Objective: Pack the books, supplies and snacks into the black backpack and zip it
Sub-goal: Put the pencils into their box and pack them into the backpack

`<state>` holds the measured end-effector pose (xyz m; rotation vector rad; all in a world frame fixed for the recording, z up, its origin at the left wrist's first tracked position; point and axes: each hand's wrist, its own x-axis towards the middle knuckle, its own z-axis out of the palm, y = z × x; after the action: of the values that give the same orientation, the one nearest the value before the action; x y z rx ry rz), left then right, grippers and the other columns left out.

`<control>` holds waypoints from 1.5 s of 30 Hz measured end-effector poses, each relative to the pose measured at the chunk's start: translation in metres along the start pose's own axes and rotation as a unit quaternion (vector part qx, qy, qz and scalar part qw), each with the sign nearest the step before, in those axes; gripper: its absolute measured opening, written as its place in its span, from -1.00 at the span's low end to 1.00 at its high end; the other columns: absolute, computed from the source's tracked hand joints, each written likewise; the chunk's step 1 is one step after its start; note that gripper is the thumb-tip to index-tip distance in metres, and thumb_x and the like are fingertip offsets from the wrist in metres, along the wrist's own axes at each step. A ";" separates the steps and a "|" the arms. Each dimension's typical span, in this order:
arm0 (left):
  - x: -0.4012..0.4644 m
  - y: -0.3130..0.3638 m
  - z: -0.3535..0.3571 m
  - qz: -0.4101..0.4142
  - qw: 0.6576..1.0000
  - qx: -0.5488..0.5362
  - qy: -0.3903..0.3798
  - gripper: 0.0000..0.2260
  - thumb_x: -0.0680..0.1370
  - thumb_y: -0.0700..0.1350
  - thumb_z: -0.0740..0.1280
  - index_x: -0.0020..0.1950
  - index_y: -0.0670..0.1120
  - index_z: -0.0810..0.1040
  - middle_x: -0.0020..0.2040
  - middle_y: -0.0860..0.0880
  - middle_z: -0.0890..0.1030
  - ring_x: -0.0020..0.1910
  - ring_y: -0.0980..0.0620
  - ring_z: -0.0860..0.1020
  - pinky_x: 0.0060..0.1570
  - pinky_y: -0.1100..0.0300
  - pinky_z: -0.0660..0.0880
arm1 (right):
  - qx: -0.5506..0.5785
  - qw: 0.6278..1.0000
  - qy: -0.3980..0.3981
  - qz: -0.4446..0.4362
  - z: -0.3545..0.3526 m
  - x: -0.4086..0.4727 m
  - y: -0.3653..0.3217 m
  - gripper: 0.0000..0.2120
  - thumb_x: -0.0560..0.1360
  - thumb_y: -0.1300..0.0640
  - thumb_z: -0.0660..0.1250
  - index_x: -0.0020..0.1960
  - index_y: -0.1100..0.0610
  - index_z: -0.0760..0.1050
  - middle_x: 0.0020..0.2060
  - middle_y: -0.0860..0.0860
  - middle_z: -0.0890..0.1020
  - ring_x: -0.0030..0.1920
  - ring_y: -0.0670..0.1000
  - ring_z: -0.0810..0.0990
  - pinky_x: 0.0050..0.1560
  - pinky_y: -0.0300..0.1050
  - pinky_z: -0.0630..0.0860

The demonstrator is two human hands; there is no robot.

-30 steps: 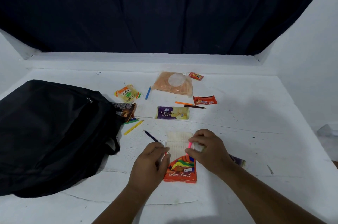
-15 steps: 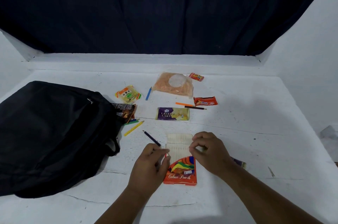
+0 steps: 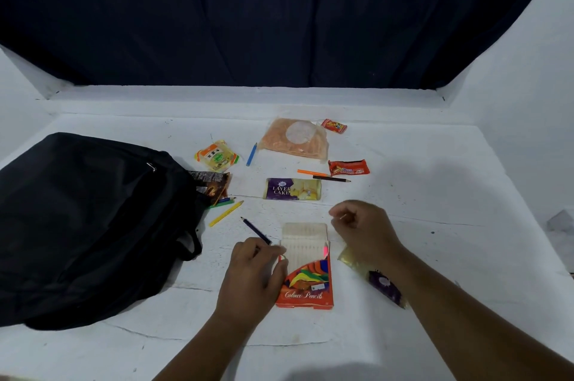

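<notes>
1. A black backpack (image 3: pixel 90 225) lies slumped on the left of the white worktop (image 3: pixel 435 194).
2. A colour pencil box (image 3: pixel 306 284) lies near centre, long axis running away from the viewer, tray end far.
3. The left hand (image 3: pixel 251 281) pinches the box's left edge.
4. The right hand (image 3: pixel 366 234) hovers loosely curled; its contents are unclear.

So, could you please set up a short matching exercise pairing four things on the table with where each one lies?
Things:
1. black backpack
2. Layer Cake packet
3. colour pencil box
4. small red packet

Places:
A. between the two hands
B. far end, beside the orange snack bag
C. left side of the table
D. middle of the table

Pairs: 1-C, 2-D, 3-A, 4-B
</notes>
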<state>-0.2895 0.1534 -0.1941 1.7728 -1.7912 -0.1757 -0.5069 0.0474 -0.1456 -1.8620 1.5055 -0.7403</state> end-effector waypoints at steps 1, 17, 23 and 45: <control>0.000 0.001 0.000 -0.011 1.000 -0.002 -0.003 -0.69 0.57 0.13 0.27 0.13 -0.02 0.66 -0.01 0.04 0.59 0.02 0.10 0.49 -0.09 0.26 0.47 | -0.016 1.000 0.021 -0.003 -0.001 0.008 0.001 -0.86 0.54 0.20 0.39 0.06 0.02 0.61 0.00 -0.14 0.63 -0.10 -0.16 0.59 -0.16 -0.51 0.43; 0.003 0.003 -0.004 -0.050 0.998 -0.018 -0.030 -0.64 0.57 0.17 0.22 0.19 0.01 0.64 0.05 0.09 0.57 0.07 0.10 0.48 -0.04 0.40 0.38 | -0.126 0.988 0.069 0.054 0.003 0.073 0.018 -0.83 0.51 0.15 0.44 0.08 0.19 0.63 0.07 0.08 0.66 0.02 0.00 0.61 -0.05 -0.22 0.48; 0.004 0.003 -0.004 -0.044 0.999 -0.015 -0.022 -0.66 0.58 0.16 0.24 0.18 0.02 0.64 0.02 0.12 0.56 0.05 0.14 0.46 -0.04 0.46 0.30 | -0.091 0.992 0.072 0.048 0.001 0.067 0.018 -0.72 0.51 0.16 0.44 0.21 0.16 0.55 0.11 0.07 0.62 0.09 0.06 0.62 -0.01 -0.19 0.52; 0.002 0.000 0.000 -0.046 0.999 -0.022 -0.019 -0.70 0.57 0.13 0.27 0.20 0.04 0.63 0.05 0.10 0.57 0.07 0.10 0.49 -0.03 0.23 0.51 | 0.198 0.978 0.041 0.058 0.006 0.011 -0.018 -0.76 0.53 0.12 0.42 0.19 0.00 0.55 -0.12 -0.10 0.72 -0.19 -0.13 0.71 -0.16 -0.21 0.65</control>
<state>-0.2895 0.1520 -0.1931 1.8331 -1.7198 -0.2862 -0.4891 0.0401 -0.1350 -1.4510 1.3829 -0.9887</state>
